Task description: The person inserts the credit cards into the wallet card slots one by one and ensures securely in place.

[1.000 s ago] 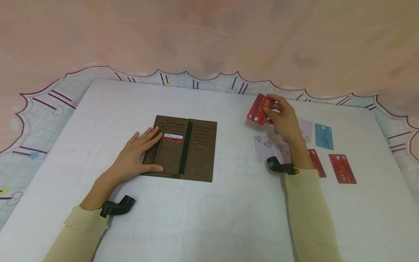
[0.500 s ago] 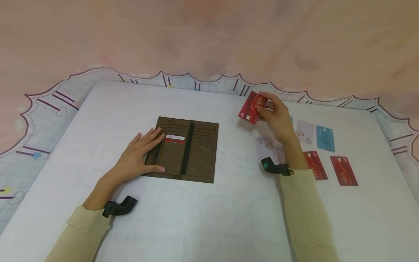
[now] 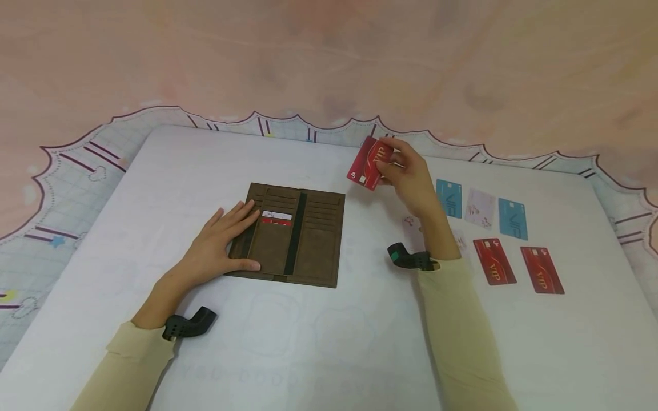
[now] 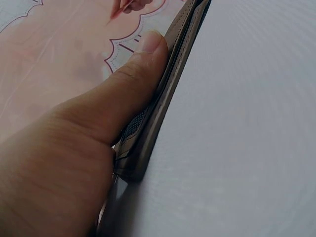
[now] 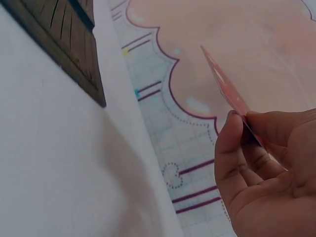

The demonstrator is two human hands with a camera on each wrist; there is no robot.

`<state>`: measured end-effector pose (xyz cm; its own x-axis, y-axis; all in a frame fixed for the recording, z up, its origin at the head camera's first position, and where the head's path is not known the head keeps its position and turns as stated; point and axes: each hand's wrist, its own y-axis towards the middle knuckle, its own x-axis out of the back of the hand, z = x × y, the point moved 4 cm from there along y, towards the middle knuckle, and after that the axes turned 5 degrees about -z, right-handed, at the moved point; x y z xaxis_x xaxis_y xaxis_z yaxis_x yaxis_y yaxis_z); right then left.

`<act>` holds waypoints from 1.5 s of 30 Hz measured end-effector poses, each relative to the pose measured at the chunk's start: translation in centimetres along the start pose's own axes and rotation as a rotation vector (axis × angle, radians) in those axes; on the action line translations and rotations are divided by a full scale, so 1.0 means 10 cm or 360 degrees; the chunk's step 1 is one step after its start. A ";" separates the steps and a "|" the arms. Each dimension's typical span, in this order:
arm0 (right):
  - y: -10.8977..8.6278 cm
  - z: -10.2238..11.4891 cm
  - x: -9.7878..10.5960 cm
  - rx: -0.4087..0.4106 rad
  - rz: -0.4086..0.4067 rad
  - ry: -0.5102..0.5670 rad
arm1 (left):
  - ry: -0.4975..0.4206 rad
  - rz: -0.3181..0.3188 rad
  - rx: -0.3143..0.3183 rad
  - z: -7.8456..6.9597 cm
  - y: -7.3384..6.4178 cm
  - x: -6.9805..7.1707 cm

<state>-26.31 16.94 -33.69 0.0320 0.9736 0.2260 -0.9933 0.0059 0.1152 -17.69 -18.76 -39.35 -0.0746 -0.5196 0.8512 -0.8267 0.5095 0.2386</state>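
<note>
An unfolded brown wallet [image 3: 316, 245] with rows of card slots lies on the white table. My left hand [image 3: 213, 245] rests on its left side with fingers spread; in the left wrist view the thumb [image 4: 148, 54] lies along the wallet's edge. A white card [image 3: 277, 216] and a red card [image 3: 276, 222] peek out of slots in its middle panel. Above the table, right of the wallet, my right hand [image 3: 411, 177] pinches a red VIP card [image 3: 367, 162] between thumb and fingers. The right wrist view shows that red card [image 5: 224, 86] nearly edge-on.
On the right lie two blue VIP cards [image 3: 513, 219], a pale patterned card [image 3: 480, 208] between them, and two red VIP cards [image 3: 542, 270]. Another pale card [image 3: 412, 224] is partly hidden under my right forearm. A scalloped patterned cloth [image 3: 329, 132] borders the table's back edge.
My right hand has moved left with the red VIP card, toward the wallet, uncovering a blue card and a red card behind it. My left hand has stayed on the wallet.
</note>
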 end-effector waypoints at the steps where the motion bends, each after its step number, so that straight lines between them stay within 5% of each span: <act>1: 0.00 0.01 -0.03 0.0006 -0.0001 0.0005 | 0.0002 -0.0002 0.0000 0.00 0.00 0.00; 24: -0.01 0.16 -0.87 0.0106 0.0190 0.0313 | -0.0001 0.0012 0.0012 0.04 -0.01 -0.02; 35: -0.08 0.00 -1.27 -0.0035 0.0111 0.0448 | 0.0014 -0.0014 0.0001 0.03 -0.01 -0.01; 45: -0.14 -0.17 -1.37 -0.0049 0.0182 0.0472 | 0.0024 0.0025 0.0043 0.01 0.00 0.00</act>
<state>-25.58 3.93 -38.56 -0.1089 0.9924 -0.0565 -0.9917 -0.1046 0.0749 -17.76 -18.83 -39.42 -0.0795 -0.5013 0.8616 -0.8403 0.4987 0.2127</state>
